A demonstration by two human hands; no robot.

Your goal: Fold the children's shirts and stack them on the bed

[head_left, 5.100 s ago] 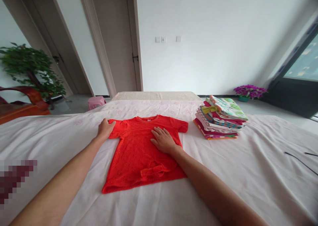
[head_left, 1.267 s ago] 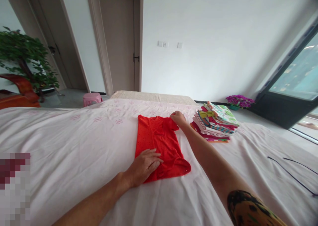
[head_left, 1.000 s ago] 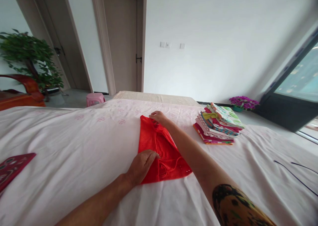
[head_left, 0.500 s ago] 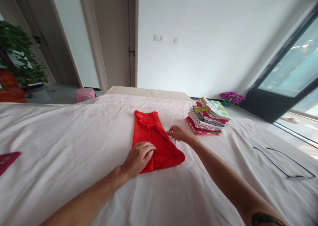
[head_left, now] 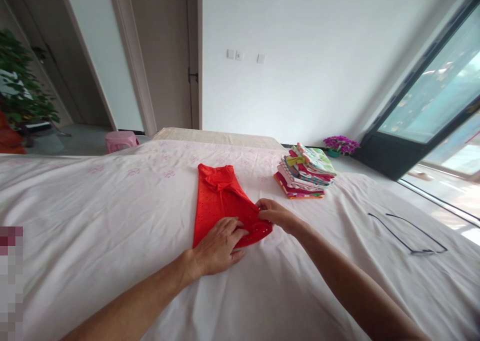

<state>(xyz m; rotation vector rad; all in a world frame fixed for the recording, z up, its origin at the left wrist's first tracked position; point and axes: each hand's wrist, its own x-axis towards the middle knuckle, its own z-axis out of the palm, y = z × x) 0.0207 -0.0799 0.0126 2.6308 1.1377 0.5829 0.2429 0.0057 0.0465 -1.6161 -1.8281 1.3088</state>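
A red short-sleeved shirt [head_left: 210, 208] with small eyelet holes lies on the bed, its sides turned inward so that it forms a narrow strip. A sleeve is bunched near its far end. My left hand [head_left: 219, 246] rests on the near end of the shirt, fingers apart and lying over the cloth. At the near right corner my right hand [head_left: 275, 215] pinches the shirt's edge between thumb and fingers. The hem there is curled up a little.
Right of the shirt stands a stack of folded clothes [head_left: 304, 173]. Farther right lie eyeglasses [head_left: 420, 251] on the white bedsheet [head_left: 112, 241]. Behind are a pink stool [head_left: 120, 141], purple flowers [head_left: 340, 145] and a leafy plant [head_left: 18, 86]. A pixelated patch covers the left edge.
The shirt was spread flat and is now narrowed, both sides turned in. My right hand let go of the sleeve, came nearer and took the hem corner. My left hand stayed on the near end.
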